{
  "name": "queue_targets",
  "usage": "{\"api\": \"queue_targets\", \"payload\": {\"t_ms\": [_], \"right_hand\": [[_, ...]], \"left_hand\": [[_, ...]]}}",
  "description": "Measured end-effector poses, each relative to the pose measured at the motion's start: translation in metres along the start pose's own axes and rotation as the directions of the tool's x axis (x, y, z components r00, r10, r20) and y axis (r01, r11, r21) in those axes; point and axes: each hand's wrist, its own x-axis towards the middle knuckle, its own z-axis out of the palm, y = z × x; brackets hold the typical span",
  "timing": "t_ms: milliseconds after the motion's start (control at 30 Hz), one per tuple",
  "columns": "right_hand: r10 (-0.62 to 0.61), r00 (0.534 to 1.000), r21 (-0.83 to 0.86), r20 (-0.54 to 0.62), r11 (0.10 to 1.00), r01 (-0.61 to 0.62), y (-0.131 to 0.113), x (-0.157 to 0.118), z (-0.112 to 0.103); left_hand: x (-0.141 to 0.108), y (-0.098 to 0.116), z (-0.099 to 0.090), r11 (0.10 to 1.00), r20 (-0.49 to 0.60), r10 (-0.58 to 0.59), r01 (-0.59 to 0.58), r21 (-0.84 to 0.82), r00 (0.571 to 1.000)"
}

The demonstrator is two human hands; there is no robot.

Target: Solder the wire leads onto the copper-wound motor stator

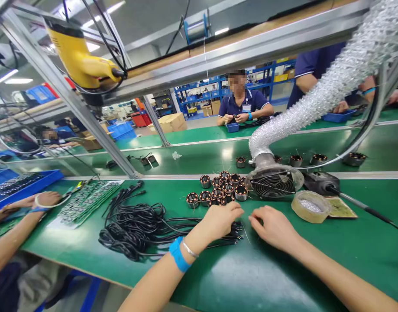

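Two hands (222, 220) (273, 226) — cable ends (236, 230) between

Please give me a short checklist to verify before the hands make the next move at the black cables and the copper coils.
1. Left hand on the black cables: ok, it rests on their ends.
2. Right hand free: cannot tell, its fingers curl downward.
3. Copper coils within reach: ok, grouped just beyond both hands.
4. Fan duct near the coils: ok, directly right of them.
5. Tape roll out of the way: ok, right of the hands.
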Motion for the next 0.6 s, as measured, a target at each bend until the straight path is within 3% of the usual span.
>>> {"api": "queue_targets", "payload": {"t_ms": [167,300,400,500,600], "right_hand": [[-0.304,0.942,-0.027,-0.144,0.952,0.303,0.016,-0.04,0.023],[-0.313,0.878,-0.096,-0.362,0.949,0.299,0.048,-0.045,0.023],[-0.357,0.81,-0.077,-0.465,0.928,0.364,0.053,-0.042,0.013],[-0.403,0.781,0.055,-0.477,0.873,0.484,0.048,-0.05,0.013],[-0.334,0.815,0.136,-0.473,0.887,0.442,0.05,-0.063,0.028]], "left_hand": [[0.005,0.014,0.016,0.998,0.049,0.055,-0.054,-0.033,0.997],[0.005,0.036,0.022,0.981,-0.019,0.028,-0.031,-0.191,0.999],[0.009,0.057,0.019,0.925,-0.079,0.029,-0.056,-0.377,0.996],[0.012,0.077,0.015,0.924,0.036,-0.017,0.03,-0.38,0.999],[0.009,0.087,0.012,0.975,0.219,-0.057,0.102,-0.2,0.974]]}}
